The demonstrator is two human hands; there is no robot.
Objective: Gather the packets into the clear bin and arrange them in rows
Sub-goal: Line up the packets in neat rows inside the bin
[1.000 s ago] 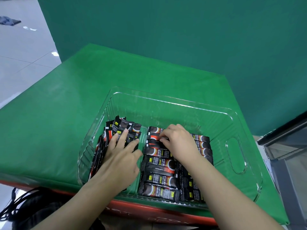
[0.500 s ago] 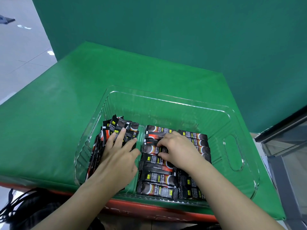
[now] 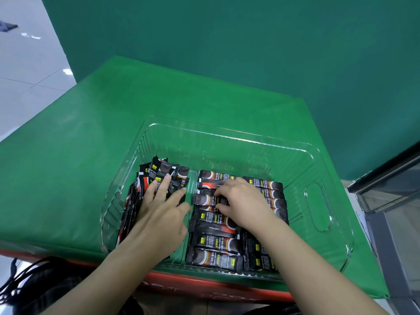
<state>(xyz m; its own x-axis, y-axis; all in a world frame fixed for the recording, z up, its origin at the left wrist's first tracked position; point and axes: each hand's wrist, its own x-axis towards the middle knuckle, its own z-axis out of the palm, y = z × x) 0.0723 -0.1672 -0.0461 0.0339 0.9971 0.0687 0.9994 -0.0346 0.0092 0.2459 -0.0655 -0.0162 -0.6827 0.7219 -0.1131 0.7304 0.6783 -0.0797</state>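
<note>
Inside the clear bin (image 3: 229,137), right hand (image 3: 244,204) seemingly pinches a crosswise packet (image 3: 210,184) in the laid row; left hand (image 3: 162,209) presses flat on the loose stack (image 3: 163,172) leftward.

A green-covered table (image 3: 95,155) (red along its near edge) carries the clear bin (image 3: 318,201).

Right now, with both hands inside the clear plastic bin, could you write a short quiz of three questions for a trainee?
1. True or false: the left hand lies with straight fingers on the loose black packet pile.
2. The right hand works on: A the flat packet rows, B the bin handle slot.
3. The clear plastic bin stands on a ____ cover.

Key: 1 true; 2 A; 3 green.
</note>
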